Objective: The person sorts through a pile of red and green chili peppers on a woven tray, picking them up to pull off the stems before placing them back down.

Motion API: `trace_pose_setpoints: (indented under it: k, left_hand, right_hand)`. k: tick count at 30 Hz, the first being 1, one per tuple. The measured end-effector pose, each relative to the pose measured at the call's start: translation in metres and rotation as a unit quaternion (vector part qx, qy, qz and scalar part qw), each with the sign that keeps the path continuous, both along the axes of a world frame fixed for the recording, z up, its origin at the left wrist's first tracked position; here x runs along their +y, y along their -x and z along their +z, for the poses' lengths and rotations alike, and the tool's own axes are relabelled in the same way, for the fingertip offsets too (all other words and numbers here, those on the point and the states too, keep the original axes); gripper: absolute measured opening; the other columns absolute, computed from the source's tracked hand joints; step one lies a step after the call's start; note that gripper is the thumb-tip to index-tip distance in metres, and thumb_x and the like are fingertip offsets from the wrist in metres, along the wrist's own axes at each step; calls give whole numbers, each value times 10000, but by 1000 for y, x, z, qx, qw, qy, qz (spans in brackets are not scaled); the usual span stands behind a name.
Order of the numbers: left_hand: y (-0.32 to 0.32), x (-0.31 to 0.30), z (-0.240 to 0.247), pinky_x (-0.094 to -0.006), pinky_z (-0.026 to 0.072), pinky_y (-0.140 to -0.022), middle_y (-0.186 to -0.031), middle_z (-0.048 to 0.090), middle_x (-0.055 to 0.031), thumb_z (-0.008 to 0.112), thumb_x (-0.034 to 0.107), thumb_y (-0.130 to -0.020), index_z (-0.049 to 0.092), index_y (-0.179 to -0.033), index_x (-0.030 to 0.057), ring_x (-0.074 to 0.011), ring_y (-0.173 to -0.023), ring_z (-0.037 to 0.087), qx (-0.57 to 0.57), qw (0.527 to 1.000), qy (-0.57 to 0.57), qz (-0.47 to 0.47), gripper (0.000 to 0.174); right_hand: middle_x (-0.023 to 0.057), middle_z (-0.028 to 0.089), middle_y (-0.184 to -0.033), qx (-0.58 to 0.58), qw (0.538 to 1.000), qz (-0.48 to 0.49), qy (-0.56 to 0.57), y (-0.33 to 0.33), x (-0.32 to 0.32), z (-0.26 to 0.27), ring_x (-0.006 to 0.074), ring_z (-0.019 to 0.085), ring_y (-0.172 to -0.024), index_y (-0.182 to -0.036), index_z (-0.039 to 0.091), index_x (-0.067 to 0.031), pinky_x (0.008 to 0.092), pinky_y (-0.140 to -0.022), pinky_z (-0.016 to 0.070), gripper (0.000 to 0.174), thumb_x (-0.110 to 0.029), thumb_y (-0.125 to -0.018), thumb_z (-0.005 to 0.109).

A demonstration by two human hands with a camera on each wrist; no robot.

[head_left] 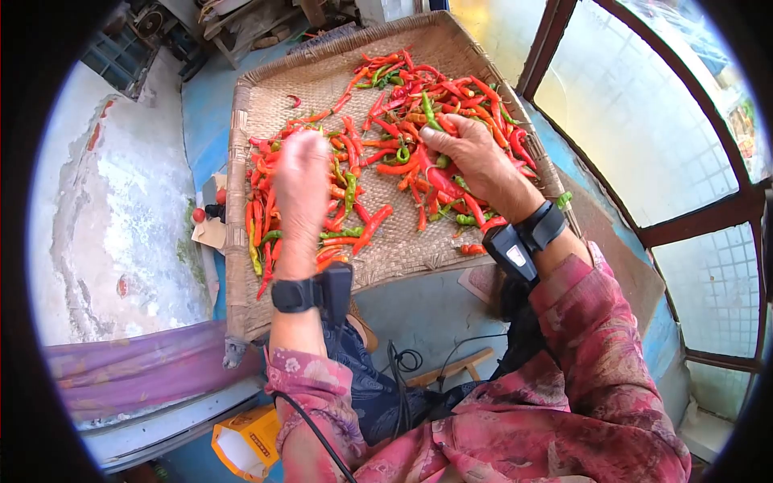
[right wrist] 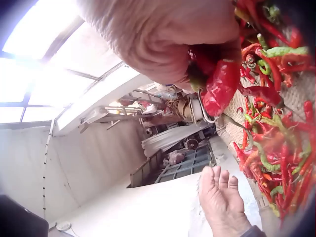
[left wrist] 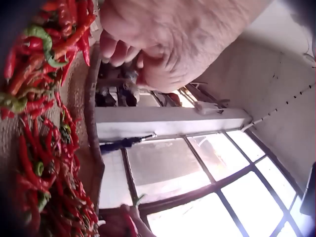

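Observation:
Red, orange and green chili peppers [head_left: 352,149] lie in a loose left pile and a larger right pile. My right hand [head_left: 475,157] grips red peppers over the right pile; in the right wrist view a wrinkled red pepper [right wrist: 220,88] sticks out of the hand [right wrist: 168,37]. Above the left pile hovers my left hand [head_left: 302,185], its fingers loosely bent with nothing seen in them. The right wrist view shows that hand [right wrist: 221,202] empty, palm side visible, and the left wrist view shows it [left wrist: 173,39] beside the peppers [left wrist: 44,153].
A wide woven tray [head_left: 314,84] with a raised rim holds the peppers. Framed windows [head_left: 636,121] stand on the right, a peeling wall [head_left: 121,217] on the left. Below the tray are black cables [head_left: 400,362], a wooden piece [head_left: 451,368] and an orange box [head_left: 250,439].

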State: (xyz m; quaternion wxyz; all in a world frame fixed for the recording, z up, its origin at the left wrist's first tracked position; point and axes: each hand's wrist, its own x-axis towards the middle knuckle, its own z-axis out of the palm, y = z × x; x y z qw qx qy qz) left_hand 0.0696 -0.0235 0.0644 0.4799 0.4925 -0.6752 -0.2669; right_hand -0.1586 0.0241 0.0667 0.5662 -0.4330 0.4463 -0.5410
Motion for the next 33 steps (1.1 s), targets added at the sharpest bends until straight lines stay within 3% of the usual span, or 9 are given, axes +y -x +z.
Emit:
trace_pose_setpoints:
  k: [2,7,22,24,25,26,28,30,33]
  left_hand:
    - [39,42,23,-220,449,-601,-855,596,-43,580,279,-872,519,-1094,31,-79,-711,545,45,965,-226,-123,338]
    - [69,61,-8,-218,433,-566,-800,604,-29,617,210,-844,536,-955,40,-61,-672,535,185,914,-304,-193,219]
    - [30,28,-2,-211,476,-576,-777,578,4,613,37,-794,517,-901,111,-83,-666,569,448,844,-247,-160,162]
    - [13,20,16,-211,471,-560,-761,576,3,614,60,-799,521,-897,106,-79,-645,563,385,894,-196,-120,142]
    - [1,15,17,-204,463,-553,-764,577,7,617,85,-806,523,-899,104,-70,-643,557,325,926,-166,-95,134]
    - [-11,10,18,-197,455,-546,-767,579,12,620,111,-812,525,-901,101,-61,-641,552,264,953,-134,-69,131]
    - [-20,6,20,-267,470,-592,-821,573,-28,623,157,-808,530,-908,85,-129,-701,569,148,981,-122,-9,155]
    - [-19,11,21,-373,472,-692,-893,547,-117,626,160,-788,535,-923,60,-270,-821,577,-345,907,134,201,191]
    - [8,22,12,-388,446,-786,-919,563,-144,590,272,-821,586,-902,51,-300,-894,552,-232,971,36,44,236]
  right_hand:
    - [-52,534,-699,82,996,2,19,-4,-4,-11,24,467,-593,-858,572,-52,197,-490,390,123,-173,-871,589]
    - [-20,533,-709,133,990,-4,46,-15,7,1,52,466,-647,-817,556,5,241,-556,410,168,-158,-856,569]
    - [-9,523,-714,-87,979,-176,-53,0,-7,-1,86,489,-616,-873,547,-56,241,-530,387,147,-203,-883,538]
    - [95,501,-887,132,987,-73,51,22,-8,-20,175,567,-729,-1130,488,7,267,-597,486,411,64,-740,604]
    - [70,514,-904,490,806,-91,318,27,-7,-26,144,568,-711,-1077,513,10,257,-586,484,243,-75,-853,553]
    - [70,514,-904,491,806,-90,318,29,-9,-32,144,568,-711,-1077,513,10,257,-586,484,243,-75,-853,553]
    - [39,529,-859,97,994,-55,-19,14,-7,-14,106,562,-689,-1033,538,3,241,-556,476,216,-173,-916,490]
    - [10,544,-800,51,996,-71,-20,6,-13,-21,71,553,-692,-1000,558,-9,225,-549,465,192,-171,-916,500]
    - [-51,480,-666,115,992,-28,53,-5,-5,-17,41,417,-602,-821,541,-32,214,-511,366,166,-182,-891,550]
